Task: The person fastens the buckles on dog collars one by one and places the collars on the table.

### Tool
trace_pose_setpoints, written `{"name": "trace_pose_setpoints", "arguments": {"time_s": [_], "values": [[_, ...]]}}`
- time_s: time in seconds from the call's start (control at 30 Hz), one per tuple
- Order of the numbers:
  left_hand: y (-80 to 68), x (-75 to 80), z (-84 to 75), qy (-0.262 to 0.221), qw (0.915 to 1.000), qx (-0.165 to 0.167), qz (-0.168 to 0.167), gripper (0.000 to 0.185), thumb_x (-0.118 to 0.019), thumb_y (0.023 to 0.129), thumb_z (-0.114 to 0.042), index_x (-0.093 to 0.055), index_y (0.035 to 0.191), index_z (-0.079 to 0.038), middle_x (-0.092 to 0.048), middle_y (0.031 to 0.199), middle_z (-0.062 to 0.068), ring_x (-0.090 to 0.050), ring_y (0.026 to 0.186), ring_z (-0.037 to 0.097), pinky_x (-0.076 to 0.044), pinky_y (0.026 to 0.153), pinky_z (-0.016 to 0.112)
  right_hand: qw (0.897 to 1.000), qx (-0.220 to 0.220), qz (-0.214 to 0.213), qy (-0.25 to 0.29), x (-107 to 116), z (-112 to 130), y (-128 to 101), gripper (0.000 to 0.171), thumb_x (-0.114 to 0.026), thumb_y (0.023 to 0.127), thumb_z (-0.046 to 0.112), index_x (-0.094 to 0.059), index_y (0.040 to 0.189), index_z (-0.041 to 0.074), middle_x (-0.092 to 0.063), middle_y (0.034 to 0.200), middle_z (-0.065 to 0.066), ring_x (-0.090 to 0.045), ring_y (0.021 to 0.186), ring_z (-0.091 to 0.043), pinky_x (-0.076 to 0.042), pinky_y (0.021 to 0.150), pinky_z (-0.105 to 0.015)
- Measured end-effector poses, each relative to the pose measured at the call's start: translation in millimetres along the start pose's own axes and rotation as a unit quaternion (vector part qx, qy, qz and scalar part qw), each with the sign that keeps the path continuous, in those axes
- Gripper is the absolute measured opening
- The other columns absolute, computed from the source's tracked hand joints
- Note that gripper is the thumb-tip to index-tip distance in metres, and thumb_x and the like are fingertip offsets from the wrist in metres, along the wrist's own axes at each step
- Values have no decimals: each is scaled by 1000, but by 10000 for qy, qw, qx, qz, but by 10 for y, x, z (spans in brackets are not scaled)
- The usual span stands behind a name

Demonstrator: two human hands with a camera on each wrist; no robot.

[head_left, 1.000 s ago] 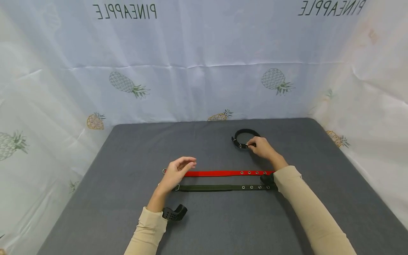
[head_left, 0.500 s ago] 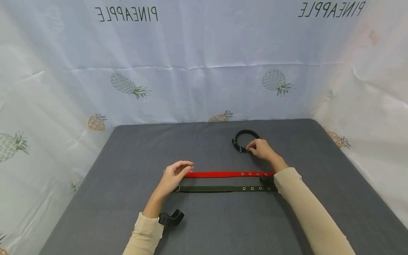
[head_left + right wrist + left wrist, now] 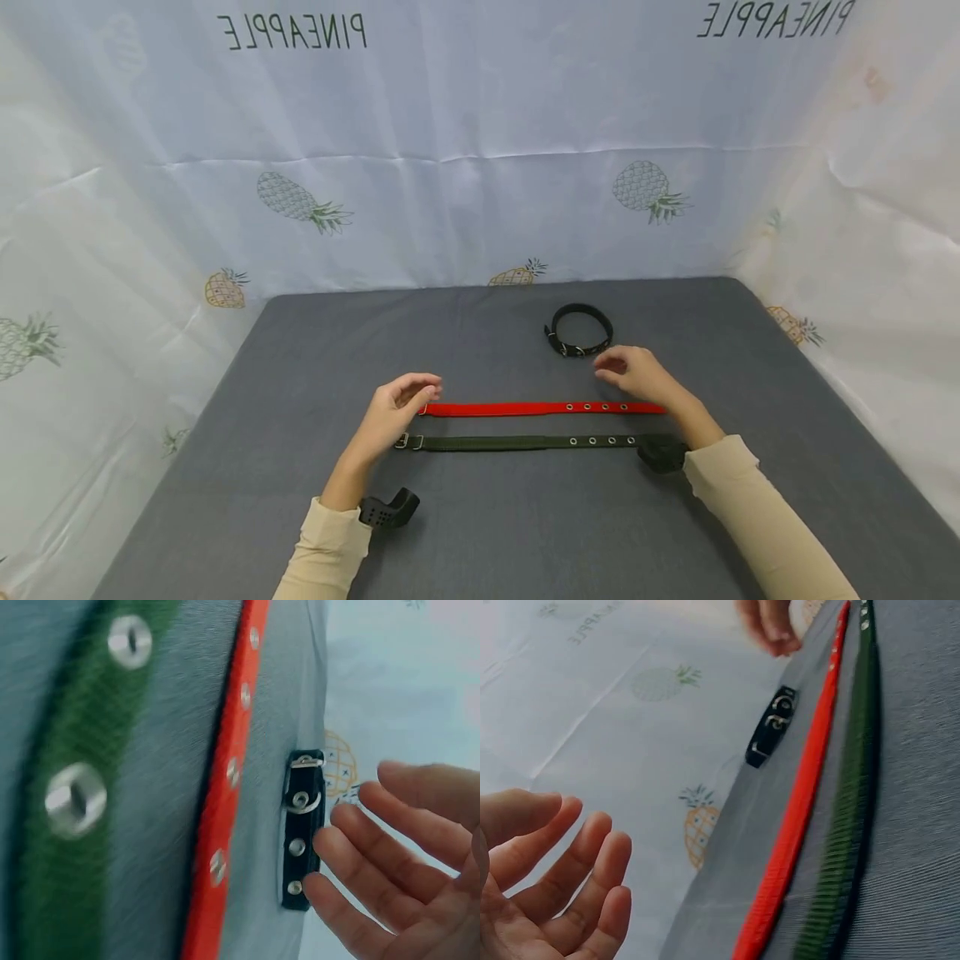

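Pineapple-print sheets wall in a grey table (image 3: 225, 467). Both hands hover empty, fingers loose: the left hand (image 3: 390, 412) by the red strap's (image 3: 525, 408) buckle end, the right hand (image 3: 637, 375) between that strap and the black collar (image 3: 577, 329). A sleeve dragging low could skew the green strap (image 3: 517, 442).

On the desk (image 3: 225, 467), 2 straps lie flat side by side: the nearer strap (image 3: 517, 442) runs left to right, the farther strap (image 3: 540, 408) just behind it. The buckled collar (image 3: 578, 329) sits behind their right half, well apart.
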State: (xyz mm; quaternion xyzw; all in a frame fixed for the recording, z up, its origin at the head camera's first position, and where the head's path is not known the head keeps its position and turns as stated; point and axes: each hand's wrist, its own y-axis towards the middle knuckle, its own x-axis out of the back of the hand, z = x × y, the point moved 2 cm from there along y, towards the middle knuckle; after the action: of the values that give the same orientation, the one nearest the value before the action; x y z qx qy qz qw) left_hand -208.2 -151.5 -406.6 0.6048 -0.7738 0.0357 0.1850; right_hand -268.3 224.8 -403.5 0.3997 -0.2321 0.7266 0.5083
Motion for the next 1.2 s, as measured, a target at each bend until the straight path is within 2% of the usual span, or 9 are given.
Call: {"name": "trace_pose_setpoints", "arguments": {"time_s": [0.13, 0.2, 0.3, 0.4, 0.5, 0.67, 0.83, 0.97, 1.2], "values": [[81, 85, 23, 171, 9998, -18, -55, 32, -55, 99, -17, -60, 122, 4, -63, 118, 30, -66, 94, 2, -57, 88, 30, 9996, 29, 255, 81, 21, -53, -148, 22, -66, 90, 11, -68, 106, -4, -70, 104, -21, -67, 94, -34, -56, 83, -45], [111, 128, 38, 260, 9997, 13, -33, 32, -55, 99, -17, -60, 122, 4, -62, 120, 30, -66, 97, 3, -56, 89, 27, 9994, -15, 298, 163, 29, -96, -215, 23, -68, 89, 11, -68, 105, -5, -70, 103, -22, -68, 93, -34, -57, 82, -44], [133, 188, 61, 477, 9987, 129, 81, 32, -56, 98, -17, -59, 124, 2, -61, 124, 28, -67, 105, 17, -54, 89, 24, 9990, -118, 338, 250, 27, -170, -291, 25, -70, 87, 11, -67, 104, -6, -70, 103, -23, -68, 91, -33, -57, 79, -43], [152, 236, 73, 836, 9960, 194, 247, 33, -57, 98, -17, -59, 124, 2, -62, 125, 25, -64, 111, 31, -54, 91, 29, 9988, -250, 333, 257, 21, -246, -339, 26, -72, 85, 12, -68, 105, -5, -70, 103, -22, -68, 90, -31, -57, 78, -41], [174, 279, 92, 1182, 9917, 281, 414, 33, -59, 96, -17, -61, 123, 3, -64, 123, 23, -64, 109, 34, -55, 88, 36, 9990, -291, 292, 180, 20, -301, -359, 27, -74, 84, 14, -68, 104, -4, -71, 101, -20, -68, 87, -25, -56, 75, -36], [224, 330, 167, 1618, 9833, 366, 749, 32, -63, 93, -16, -64, 119, 3, -68, 116, 20, -65, 104, 33, -55, 88, 40, 9991, -369, 208, 73, 25, -355, -383, 27, -76, 81, 13, -69, 101, -3, -72, 94, -16, -64, 79, -11, -52, 69, -24], [270, 370, 237, 1841, 9766, 538, 977, 31, -67, 91, -16, -66, 115, 4, -68, 114, 21, -65, 105, 36, -55, 89, 44, 9989, -429, 182, 7, 25, -354, -407, 26, -78, 79, 12, -70, 98, -3, -71, 87, -14, -59, 73, -6, -48, 63, -21], [293, 396, 285, 2065, 9688, 725, 1163, 30, -72, 87, -16, -69, 111, 2, -70, 111, 21, -67, 102, 34, -56, 85, 42, 9989, -410, 210, -19, 17, -350, -407, 26, -80, 77, 12, -70, 97, -2, -70, 85, -12, -56, 71, -4, -46, 61, -21], [322, 426, 356, 2684, 9521, 640, 1319, 27, -79, 78, -12, -73, 102, -1, -73, 101, 15, -67, 90, 24, -54, 78, 33, 9991, -234, 299, -186, 4, -361, -373, 25, -81, 75, 12, -72, 94, -1, -65, 82, -9, -49, 70, -1, -43, 61, -20]]}}
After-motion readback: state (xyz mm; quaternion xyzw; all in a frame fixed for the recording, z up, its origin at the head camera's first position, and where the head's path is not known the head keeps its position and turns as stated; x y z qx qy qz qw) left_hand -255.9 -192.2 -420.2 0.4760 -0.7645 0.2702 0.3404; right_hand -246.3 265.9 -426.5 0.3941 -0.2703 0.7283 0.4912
